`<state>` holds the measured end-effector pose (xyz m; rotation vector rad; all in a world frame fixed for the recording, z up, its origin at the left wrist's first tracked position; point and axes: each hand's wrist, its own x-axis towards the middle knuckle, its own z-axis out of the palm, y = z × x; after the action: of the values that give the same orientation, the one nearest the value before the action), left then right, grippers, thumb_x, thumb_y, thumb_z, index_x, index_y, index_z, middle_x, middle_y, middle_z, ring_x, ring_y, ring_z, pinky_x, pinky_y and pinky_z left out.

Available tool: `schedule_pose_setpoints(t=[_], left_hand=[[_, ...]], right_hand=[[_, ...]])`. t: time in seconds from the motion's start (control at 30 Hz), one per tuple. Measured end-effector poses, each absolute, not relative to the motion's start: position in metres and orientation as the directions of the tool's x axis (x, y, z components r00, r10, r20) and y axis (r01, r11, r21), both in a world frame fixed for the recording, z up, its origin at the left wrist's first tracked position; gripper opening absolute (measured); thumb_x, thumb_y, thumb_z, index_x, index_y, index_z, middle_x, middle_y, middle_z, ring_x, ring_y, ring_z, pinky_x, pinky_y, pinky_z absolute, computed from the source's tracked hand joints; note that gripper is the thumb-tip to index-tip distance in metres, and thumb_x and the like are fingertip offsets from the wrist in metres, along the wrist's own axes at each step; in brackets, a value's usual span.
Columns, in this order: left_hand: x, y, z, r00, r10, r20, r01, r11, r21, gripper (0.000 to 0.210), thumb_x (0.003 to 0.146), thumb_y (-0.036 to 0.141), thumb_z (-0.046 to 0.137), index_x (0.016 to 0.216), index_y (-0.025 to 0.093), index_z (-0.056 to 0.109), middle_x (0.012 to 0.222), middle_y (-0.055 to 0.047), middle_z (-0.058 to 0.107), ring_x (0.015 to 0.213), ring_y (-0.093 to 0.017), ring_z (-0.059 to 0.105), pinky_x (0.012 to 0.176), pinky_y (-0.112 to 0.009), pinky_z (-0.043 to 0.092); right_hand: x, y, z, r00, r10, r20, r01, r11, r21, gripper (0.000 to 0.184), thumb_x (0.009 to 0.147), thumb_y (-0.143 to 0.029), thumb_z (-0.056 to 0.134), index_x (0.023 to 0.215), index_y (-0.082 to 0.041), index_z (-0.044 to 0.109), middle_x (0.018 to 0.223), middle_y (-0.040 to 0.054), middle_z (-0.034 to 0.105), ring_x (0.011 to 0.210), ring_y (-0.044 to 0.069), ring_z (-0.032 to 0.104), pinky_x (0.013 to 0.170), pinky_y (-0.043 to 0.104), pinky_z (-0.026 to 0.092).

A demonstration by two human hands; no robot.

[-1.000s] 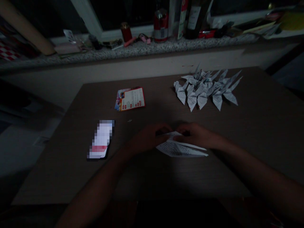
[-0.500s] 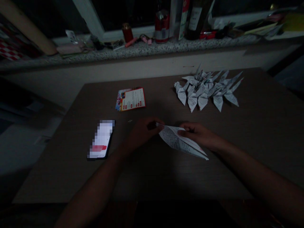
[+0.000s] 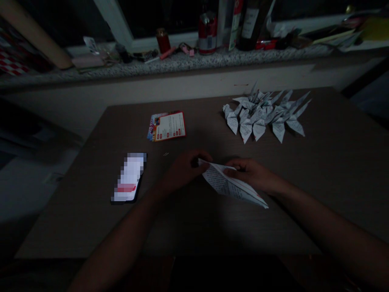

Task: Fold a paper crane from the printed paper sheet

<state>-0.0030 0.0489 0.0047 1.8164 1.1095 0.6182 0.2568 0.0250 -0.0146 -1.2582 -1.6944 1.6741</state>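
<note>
The folded paper (image 3: 225, 182) sits between the 2 hands, near the middle of the table (image 3: 188, 229). Printed lines show on the side facing the viewer, and the pointed end angles toward the lower right. Whether its lower edge touches the table cannot be determined in this light.

Left hand (image 3: 197, 164): thumb and fingers pinch the upper left corner. Right hand (image 3: 243, 172): closed on the upper edge, thumb laid across the near face; the fingers behind the sheet are mostly hidden.

Surroundings: a group of folded paper figures (image 3: 264, 117) stands beyond the right hand, well apart from it. A stack of cards (image 3: 170, 126) lies beyond the left hand; a phone (image 3: 129, 178) lies to the left of the left forearm.

Caution, judged from the present hold:
1. Tearing. Thin paper is likely to split at the pinched corner if the 2 hands pull in opposite directions.
2. Crease drift. The layers along the upper edge may slide apart if the right thumb presses unevenly, leaving the fold off-line.
3. Crushed tip. The free pointed end has no finger supporting it and could bend if pushed against the table.
4. Misalignment. Dim light and hand shadow may hide an edge mismatch.
</note>
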Motion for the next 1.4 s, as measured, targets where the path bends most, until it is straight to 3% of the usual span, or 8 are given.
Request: schedule_pose_setpoints(t=[0.2,0.57,0.9,1.1,1.4], left_hand=[[0.0012,0.0483,0.0090,0.356,0.934,-0.038,0.444,-0.134,0.886,0.012,0.086,0.026,0.073,0.092,0.019,0.066,0.091,-0.001,0.069,0.084,-0.017,0.066,0.074,-0.030,0.052],[0.0007,0.0495,0.0049,0.327,0.943,-0.067,0.414,-0.079,0.907,0.019,0.089,0.032,0.072,0.086,0.020,0.057,0.094,-0.002,0.068,0.086,-0.019,0.066,0.074,-0.032,0.053],[0.0016,0.0483,0.0098,0.381,0.924,-0.024,0.208,-0.061,0.976,0.011,0.094,0.027,0.061,0.099,0.021,0.069,0.100,-0.001,0.069,0.097,-0.019,0.066,0.086,-0.031,0.052],[0.0023,0.0474,0.0128,0.379,0.925,-0.013,0.285,-0.103,0.953,0.017,0.094,0.037,0.066,0.100,0.021,0.070,0.101,-0.002,0.072,0.097,-0.019,0.068,0.088,-0.033,0.054],[0.0013,0.0495,0.0090,0.310,0.948,-0.065,0.239,-0.012,0.971,0.017,0.088,0.031,0.074,0.101,0.022,0.068,0.102,-0.003,0.075,0.095,-0.020,0.072,0.085,-0.033,0.057]], right_hand=[[0.2569,0.0255,-0.0151,-0.479,0.832,-0.281,0.290,-0.152,-0.945,0.040,0.091,-0.057,0.067,0.098,-0.018,0.072,0.087,0.0042,0.071,0.072,0.016,0.062,0.062,0.028,0.047],[0.2543,0.0267,-0.0164,-0.482,0.850,-0.210,0.297,-0.067,-0.952,0.035,0.090,-0.054,0.067,0.092,-0.019,0.066,0.078,0.0014,0.064,0.067,0.016,0.058,0.058,0.028,0.042],[0.2557,0.0245,-0.0130,-0.471,0.864,-0.178,0.305,-0.029,-0.952,0.034,0.092,-0.052,0.065,0.093,-0.019,0.067,0.082,0.0026,0.065,0.071,0.016,0.058,0.062,0.029,0.045],[0.2559,0.0226,-0.0104,-0.464,0.869,-0.171,0.303,-0.026,-0.953,0.030,0.093,-0.048,0.064,0.091,-0.019,0.067,0.079,0.0014,0.063,0.068,0.015,0.056,0.060,0.028,0.043],[0.2573,0.0224,-0.0097,-0.487,0.863,-0.131,0.299,0.024,-0.954,0.029,0.092,-0.048,0.066,0.093,-0.019,0.068,0.077,0.0004,0.060,0.066,0.015,0.053,0.056,0.027,0.040]])
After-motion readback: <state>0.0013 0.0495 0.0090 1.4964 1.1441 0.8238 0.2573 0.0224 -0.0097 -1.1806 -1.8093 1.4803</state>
